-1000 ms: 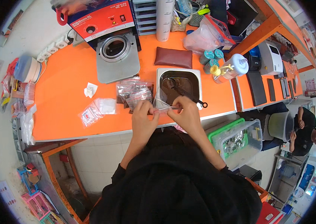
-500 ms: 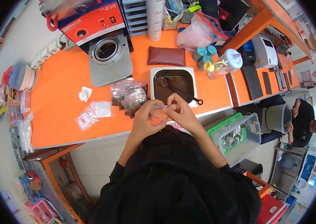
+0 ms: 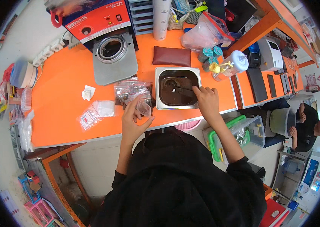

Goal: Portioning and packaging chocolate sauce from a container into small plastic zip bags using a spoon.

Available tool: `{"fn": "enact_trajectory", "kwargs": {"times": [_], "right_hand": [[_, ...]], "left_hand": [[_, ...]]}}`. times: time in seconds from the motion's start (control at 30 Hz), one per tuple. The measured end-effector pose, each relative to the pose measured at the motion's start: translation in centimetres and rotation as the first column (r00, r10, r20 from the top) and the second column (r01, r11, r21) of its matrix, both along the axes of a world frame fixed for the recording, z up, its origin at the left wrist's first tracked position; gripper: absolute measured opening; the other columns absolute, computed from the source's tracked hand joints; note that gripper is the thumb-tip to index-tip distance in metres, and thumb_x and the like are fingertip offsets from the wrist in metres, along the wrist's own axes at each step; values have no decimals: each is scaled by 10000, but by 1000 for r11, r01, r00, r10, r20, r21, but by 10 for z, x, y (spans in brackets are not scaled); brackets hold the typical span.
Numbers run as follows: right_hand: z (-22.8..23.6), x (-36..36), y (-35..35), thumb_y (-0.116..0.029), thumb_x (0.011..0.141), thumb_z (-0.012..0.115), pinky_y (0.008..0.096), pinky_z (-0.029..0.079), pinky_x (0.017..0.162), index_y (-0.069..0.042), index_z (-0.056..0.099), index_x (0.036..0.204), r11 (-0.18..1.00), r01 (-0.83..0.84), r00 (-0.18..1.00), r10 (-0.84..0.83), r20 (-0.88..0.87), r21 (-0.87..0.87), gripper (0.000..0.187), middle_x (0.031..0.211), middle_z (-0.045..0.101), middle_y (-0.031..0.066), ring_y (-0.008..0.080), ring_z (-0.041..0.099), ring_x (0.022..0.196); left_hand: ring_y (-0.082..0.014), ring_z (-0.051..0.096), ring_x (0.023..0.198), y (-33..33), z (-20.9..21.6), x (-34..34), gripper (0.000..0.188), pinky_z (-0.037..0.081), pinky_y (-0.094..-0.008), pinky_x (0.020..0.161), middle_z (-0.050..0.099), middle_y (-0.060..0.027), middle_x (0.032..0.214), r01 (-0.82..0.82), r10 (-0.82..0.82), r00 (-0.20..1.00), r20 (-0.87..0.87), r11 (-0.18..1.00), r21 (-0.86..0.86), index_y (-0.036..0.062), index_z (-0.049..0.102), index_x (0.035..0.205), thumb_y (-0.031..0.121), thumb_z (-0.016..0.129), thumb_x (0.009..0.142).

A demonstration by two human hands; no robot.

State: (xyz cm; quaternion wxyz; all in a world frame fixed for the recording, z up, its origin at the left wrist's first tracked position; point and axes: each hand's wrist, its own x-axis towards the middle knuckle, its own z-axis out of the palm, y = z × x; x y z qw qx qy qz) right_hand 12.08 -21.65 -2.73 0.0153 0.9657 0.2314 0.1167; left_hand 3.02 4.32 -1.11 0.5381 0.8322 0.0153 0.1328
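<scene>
A small clear zip bag (image 3: 144, 108) with its mouth spread wide is held by my left hand (image 3: 132, 120), near the table's front edge. My right hand (image 3: 208, 101) grips the handle end of a dark ladle (image 3: 182, 87), whose bowl sits in a steel pan (image 3: 178, 107) of dark brown sauce (image 3: 175, 98). Beside the pan, partly behind my left hand, lies a pile of zip bags with dark contents (image 3: 125, 89). Flat, unfilled zip bags (image 3: 96, 112) lie to the left of my left hand.
A red cup sealing machine (image 3: 95, 24) with a grey plate stands at the back left. Behind the pan are a maroon pouch (image 3: 172, 56), teal-topped canisters (image 3: 206, 55) and a bottle with a yellow spout (image 3: 231, 66). A lidded plastic tub (image 3: 243, 132) stands right; another person (image 3: 311, 126) sits beyond.
My right hand has left the small bag and moved right to take hold of the ladle's handle. My left hand has shifted left with the bag, which is now opened out.
</scene>
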Motion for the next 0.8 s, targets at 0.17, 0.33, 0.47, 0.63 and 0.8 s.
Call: {"fn": "enact_trajectory", "kwargs": {"times": [0.17, 0.33, 0.47, 0.63, 0.8], "right_hand": [[2, -7, -2, -93, 685, 610, 367, 345, 689, -134, 625, 943, 971, -204, 978, 209, -25, 127, 261, 677, 538, 16, 185, 553, 691], [10, -12, -8, -107, 706, 633, 364, 333, 704, -128, 659, 854, 947, -161, 959, 217, -184, 278, 152, 640, 558, 18, 173, 554, 685], [6, -18, -25, -127, 770, 633, 333, 406, 662, -98, 670, 907, 816, 195, 861, 122, -493, 544, 145, 684, 629, 56, 176, 591, 670], [-24, -30, -42, -119, 819, 617, 241, 440, 595, -56, 661, 981, 544, 535, 682, 173, -710, 646, 180, 712, 646, 49, 104, 570, 629], [-39, -37, -50, -89, 829, 602, 217, 419, 607, -26, 659, 962, 314, 634, 687, 191, -701, 707, 158, 680, 611, 1, 57, 524, 631]], "left_hand": [[-61, 434, 562, 2, -10, -4, 659, 317, -195, 475, 483, 4, 683, -48, 48, 999, 10, 999, -12, 81, 517, 1194, 167, 799, 605], [-62, 439, 563, 5, -9, -4, 635, 319, -196, 478, 508, -3, 724, -48, 48, 999, -3, 998, 30, 72, 524, 1168, 169, 801, 604], [-65, 452, 578, 7, -12, -2, 635, 325, -196, 479, 533, -22, 866, -50, 50, 999, 11, 998, 30, 55, 527, 1158, 166, 803, 598], [-58, 492, 657, 7, -16, 3, 682, 334, -181, 501, 581, -24, 961, -48, 49, 999, -4, 998, 48, 39, 510, 1193, 111, 796, 578], [-44, 473, 624, 0, -20, 13, 704, 332, -177, 502, 523, -6, 789, -28, 28, 1000, 2, 998, 59, 21, 503, 1207, 113, 806, 578]]}}
